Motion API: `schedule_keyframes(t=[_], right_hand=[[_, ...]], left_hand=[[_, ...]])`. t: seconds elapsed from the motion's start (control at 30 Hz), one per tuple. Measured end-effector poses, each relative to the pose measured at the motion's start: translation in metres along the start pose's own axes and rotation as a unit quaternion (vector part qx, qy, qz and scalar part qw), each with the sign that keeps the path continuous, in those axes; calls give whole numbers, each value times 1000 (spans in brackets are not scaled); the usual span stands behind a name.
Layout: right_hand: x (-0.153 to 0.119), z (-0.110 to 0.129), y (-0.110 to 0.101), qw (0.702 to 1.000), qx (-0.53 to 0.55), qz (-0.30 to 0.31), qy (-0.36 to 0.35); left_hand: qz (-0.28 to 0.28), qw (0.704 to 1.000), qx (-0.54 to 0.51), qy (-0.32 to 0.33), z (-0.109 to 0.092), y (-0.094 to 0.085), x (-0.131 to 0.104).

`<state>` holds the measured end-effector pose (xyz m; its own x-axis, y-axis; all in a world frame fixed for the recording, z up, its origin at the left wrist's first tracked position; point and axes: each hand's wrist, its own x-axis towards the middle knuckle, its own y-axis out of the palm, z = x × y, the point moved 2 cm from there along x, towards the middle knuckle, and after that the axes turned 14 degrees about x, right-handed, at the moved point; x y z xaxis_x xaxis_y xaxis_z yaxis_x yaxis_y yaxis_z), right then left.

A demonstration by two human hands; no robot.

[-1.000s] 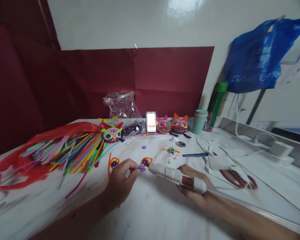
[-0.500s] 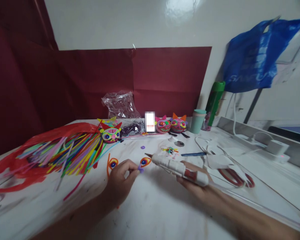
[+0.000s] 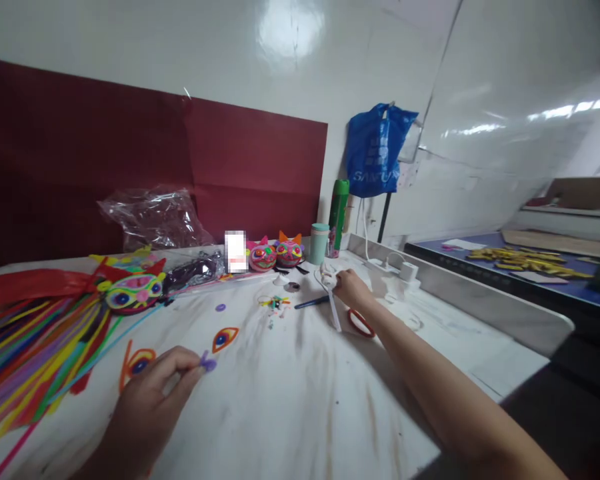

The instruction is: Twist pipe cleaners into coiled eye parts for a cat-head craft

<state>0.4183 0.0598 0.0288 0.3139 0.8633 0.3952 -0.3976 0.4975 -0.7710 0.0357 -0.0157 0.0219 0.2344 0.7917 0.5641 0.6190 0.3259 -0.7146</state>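
Note:
My left hand pinches a small curled purple piece between thumb and fingertips, above the white table. Just beyond it lies an orange-rimmed eye piece with a blue centre. A second orange eye piece shows partly behind the hand. Farther right, my right hand reaches out and grips the white glue gun near the back of the table; its glue stick points toward me. Red-handled scissors and a dark blue pen-like tool lie beside it.
Colourful fuzzy strips spread at the left, near a decorated cat face. Two more cat faces stand at the back, beside a mint cup and green can. A power strip sits along the right ledge.
The view has turned right. My right hand has carried the glue gun away from the eye pieces to the back right. My left hand still pinches the purple piece.

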Motion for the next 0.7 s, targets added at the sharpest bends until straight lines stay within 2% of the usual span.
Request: schedule_keyframes(t=[0.17,0.3,0.4,0.5,0.57,0.6,0.63,0.67,0.7], right_hand=[[-3,-23,13,996,-33,75,35],[-4,-14,1,996,-11,90,3],[-14,22,-9,996,33,61,-58],[-50,82,-7,978,125,78,-151],[-84,126,-4,901,294,142,-284],[-101,145,-3,864,349,169,-322],[-115,160,-1,835,387,184,-344],[-127,170,0,819,415,190,-347],[-136,178,2,817,436,190,-326]], left_hand=[[19,999,-35,-5,-11,-4,0],[33,995,-92,-4,-17,-5,-5],[35,992,-124,-3,-17,-4,-8],[47,988,-149,-1,-19,-3,-10],[65,984,-164,-7,-20,-3,-11],[72,983,-168,-10,-21,-3,-11],[78,982,-172,-13,-22,-4,-11],[82,981,-175,-14,-23,-4,-12],[85,980,-177,-13,-24,-5,-12]])
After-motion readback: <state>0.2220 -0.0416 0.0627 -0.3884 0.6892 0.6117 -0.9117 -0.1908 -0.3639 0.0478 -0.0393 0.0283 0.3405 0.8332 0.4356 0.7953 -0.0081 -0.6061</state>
